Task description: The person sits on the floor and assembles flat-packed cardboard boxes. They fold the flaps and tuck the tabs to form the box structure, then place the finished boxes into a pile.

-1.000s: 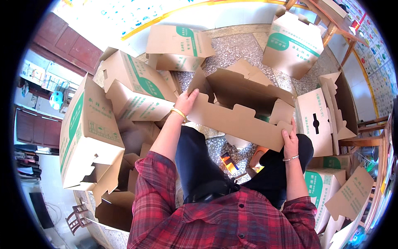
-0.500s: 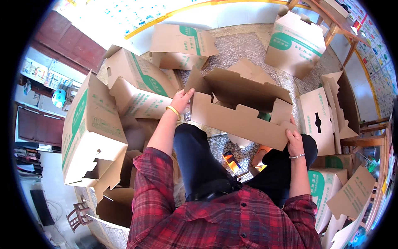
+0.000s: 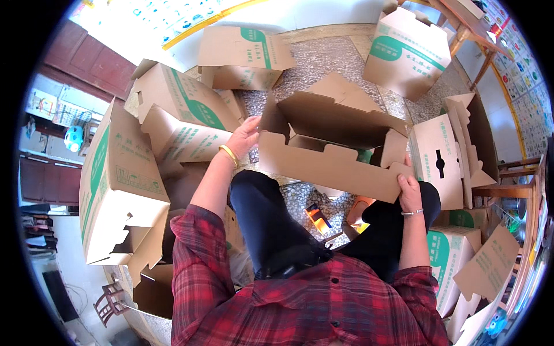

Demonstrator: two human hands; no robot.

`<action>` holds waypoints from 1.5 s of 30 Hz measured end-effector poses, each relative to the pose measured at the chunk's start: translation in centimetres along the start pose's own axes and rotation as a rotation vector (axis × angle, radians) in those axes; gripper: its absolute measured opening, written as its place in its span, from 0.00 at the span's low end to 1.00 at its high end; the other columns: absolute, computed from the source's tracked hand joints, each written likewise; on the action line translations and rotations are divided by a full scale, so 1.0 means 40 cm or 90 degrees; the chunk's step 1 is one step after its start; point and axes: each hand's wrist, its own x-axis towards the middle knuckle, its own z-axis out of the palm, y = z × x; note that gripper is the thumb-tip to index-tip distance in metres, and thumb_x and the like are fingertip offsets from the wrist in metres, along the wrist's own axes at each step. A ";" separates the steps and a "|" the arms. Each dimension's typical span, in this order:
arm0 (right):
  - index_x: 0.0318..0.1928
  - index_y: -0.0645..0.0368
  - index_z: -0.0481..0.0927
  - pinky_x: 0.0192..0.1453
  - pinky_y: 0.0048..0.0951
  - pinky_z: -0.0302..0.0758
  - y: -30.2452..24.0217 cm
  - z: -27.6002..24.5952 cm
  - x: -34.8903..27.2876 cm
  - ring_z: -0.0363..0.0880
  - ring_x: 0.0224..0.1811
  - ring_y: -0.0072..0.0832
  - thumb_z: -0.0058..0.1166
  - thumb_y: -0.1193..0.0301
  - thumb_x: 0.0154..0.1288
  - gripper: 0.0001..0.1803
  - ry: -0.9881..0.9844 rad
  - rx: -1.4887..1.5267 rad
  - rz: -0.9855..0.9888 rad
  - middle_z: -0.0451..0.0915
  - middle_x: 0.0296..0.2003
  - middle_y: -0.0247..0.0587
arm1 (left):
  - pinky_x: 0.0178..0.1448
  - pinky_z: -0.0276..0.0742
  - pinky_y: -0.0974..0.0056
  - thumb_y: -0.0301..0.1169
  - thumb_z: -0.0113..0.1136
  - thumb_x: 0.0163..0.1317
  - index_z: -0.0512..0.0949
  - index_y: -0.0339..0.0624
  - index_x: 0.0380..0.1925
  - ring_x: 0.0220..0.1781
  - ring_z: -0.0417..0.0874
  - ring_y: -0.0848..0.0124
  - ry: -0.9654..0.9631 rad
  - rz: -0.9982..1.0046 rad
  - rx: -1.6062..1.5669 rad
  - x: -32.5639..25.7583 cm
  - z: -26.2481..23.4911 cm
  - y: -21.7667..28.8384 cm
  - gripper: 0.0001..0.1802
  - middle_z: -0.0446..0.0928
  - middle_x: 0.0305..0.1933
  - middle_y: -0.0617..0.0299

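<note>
From the head view: the right hand has hold of the open cardboard box at its near right corner, thumb on the front panel and the other fingers mostly out of sight behind. Over on the other side, the left hand is right up at the box's left end, fingers bent toward the edge; whether they truly grip it, I can't tell. The box sits in front of the person's knees, its mouth toward the camera, a tab standing up from the front panel.

A gold bangle circles the left wrist, a silver bangle the right. Down between the legs, an orange-and-dark object lies on the speckled floor.

And cartons all round! Toward the floor's far edge, by the white wall, a green-banded carton; near the far right corner, an upright carton, close to a wooden table. On the left side, a tilted carton just beside a big brown carton. To the right, a carton with a keyhole-shaped slot stands near the right hand, a green-and-white carton nearer the person.
</note>
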 end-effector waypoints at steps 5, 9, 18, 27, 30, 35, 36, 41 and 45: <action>0.59 0.71 0.65 0.69 0.29 0.52 0.015 -0.008 0.013 0.51 0.70 0.29 0.49 0.67 0.65 0.26 0.043 -0.263 -0.129 0.47 0.70 0.40 | 0.52 0.71 0.71 0.29 0.54 0.64 0.62 0.43 0.63 0.53 0.71 0.77 -0.034 -0.072 -0.081 -0.033 0.014 0.013 0.27 0.66 0.55 0.67; 0.60 0.69 0.65 0.65 0.29 0.58 0.012 -0.005 0.032 0.61 0.63 0.28 0.50 0.67 0.65 0.26 0.054 -0.248 -0.059 0.61 0.63 0.41 | 0.51 0.71 0.71 0.28 0.54 0.63 0.59 0.48 0.65 0.52 0.72 0.77 -0.035 -0.133 -0.109 -0.061 0.031 0.040 0.30 0.67 0.55 0.68; 0.51 0.62 0.74 0.50 0.24 0.70 0.011 -0.064 0.055 0.74 0.44 0.21 0.55 0.64 0.64 0.19 0.147 -0.031 0.082 0.78 0.42 0.34 | 0.68 0.58 0.62 0.33 0.53 0.63 0.61 0.41 0.63 0.68 0.60 0.63 0.026 0.040 0.171 -0.118 0.137 0.082 0.28 0.59 0.65 0.53; 0.50 0.65 0.74 0.52 0.25 0.70 0.019 -0.065 0.087 0.74 0.48 0.24 0.57 0.65 0.62 0.20 0.129 -0.218 0.050 0.76 0.45 0.38 | 0.55 0.69 0.68 0.25 0.51 0.61 0.57 0.49 0.66 0.53 0.70 0.69 0.059 0.040 0.116 -0.138 0.105 -0.046 0.32 0.59 0.65 0.58; 0.50 0.64 0.74 0.60 0.33 0.66 -0.059 0.016 0.075 0.71 0.56 0.36 0.59 0.69 0.58 0.21 0.238 -0.434 -0.162 0.73 0.52 0.46 | 0.52 0.70 0.69 0.25 0.52 0.61 0.57 0.50 0.66 0.48 0.71 0.72 0.068 0.040 0.130 -0.129 0.119 -0.025 0.33 0.61 0.64 0.59; 0.51 0.58 0.75 0.67 0.46 0.57 -0.178 0.124 0.042 0.62 0.63 0.48 0.59 0.77 0.49 0.24 0.116 -0.894 -0.521 0.65 0.60 0.52 | 0.50 0.71 0.69 0.29 0.54 0.60 0.59 0.50 0.66 0.42 0.71 0.73 0.124 0.074 0.195 -0.131 0.150 -0.016 0.32 0.63 0.63 0.60; 0.51 0.58 0.76 0.68 0.47 0.56 -0.179 0.152 0.038 0.61 0.64 0.45 0.59 0.77 0.48 0.24 0.015 -0.864 -0.533 0.65 0.61 0.49 | 0.50 0.71 0.70 0.29 0.54 0.60 0.59 0.50 0.66 0.42 0.71 0.73 0.131 0.069 0.168 -0.133 0.151 -0.022 0.32 0.63 0.64 0.60; 0.62 0.63 0.61 0.68 0.48 0.54 -0.136 0.249 0.051 0.62 0.64 0.39 0.61 0.67 0.49 0.39 -0.190 -0.905 -0.453 0.65 0.60 0.45 | 0.51 0.70 0.70 0.31 0.55 0.60 0.61 0.49 0.65 0.43 0.71 0.73 0.173 0.091 0.239 -0.139 0.146 -0.042 0.31 0.61 0.65 0.58; 0.63 0.63 0.59 0.68 0.48 0.54 -0.104 0.236 0.087 0.63 0.62 0.38 0.59 0.65 0.51 0.40 -0.231 -0.946 -0.403 0.67 0.57 0.46 | 0.69 0.55 0.63 0.29 0.53 0.62 0.65 0.40 0.60 0.69 0.58 0.62 0.157 0.031 0.163 -0.140 0.165 0.018 0.25 0.59 0.67 0.54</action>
